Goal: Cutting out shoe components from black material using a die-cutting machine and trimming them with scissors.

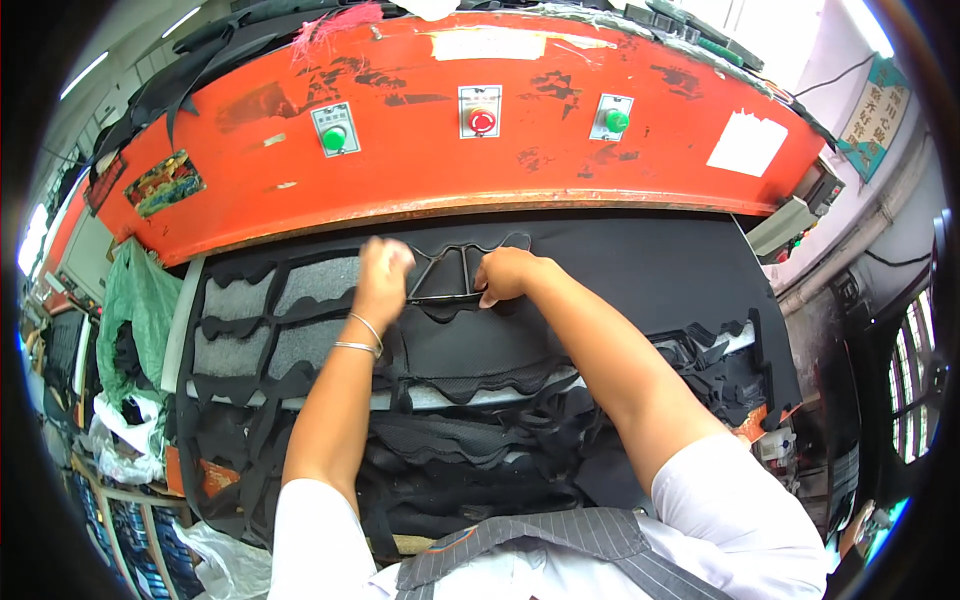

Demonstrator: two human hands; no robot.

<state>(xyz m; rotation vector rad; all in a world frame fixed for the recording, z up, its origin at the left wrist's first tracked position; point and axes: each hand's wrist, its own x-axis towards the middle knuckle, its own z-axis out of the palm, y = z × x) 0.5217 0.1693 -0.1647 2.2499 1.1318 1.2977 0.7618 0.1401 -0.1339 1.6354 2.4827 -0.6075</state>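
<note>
Thin metal frame (446, 297), dark with shiny edges: wavy far side, straighter near side, struts across the inside. Lies on black sheet (630, 265), mid-scene, toward the far side, near the orange beam (400, 180). Right hand (507, 274) pinches its right end. Left hand (383, 275) at its left end, curled, blurred; can't tell if gripping.

Blur is softening the left hand (385, 272); the right hand (507, 275) is partly hiding the metal frame (440, 297); the lower edge is cropping both white sleeves (735, 515).
</note>
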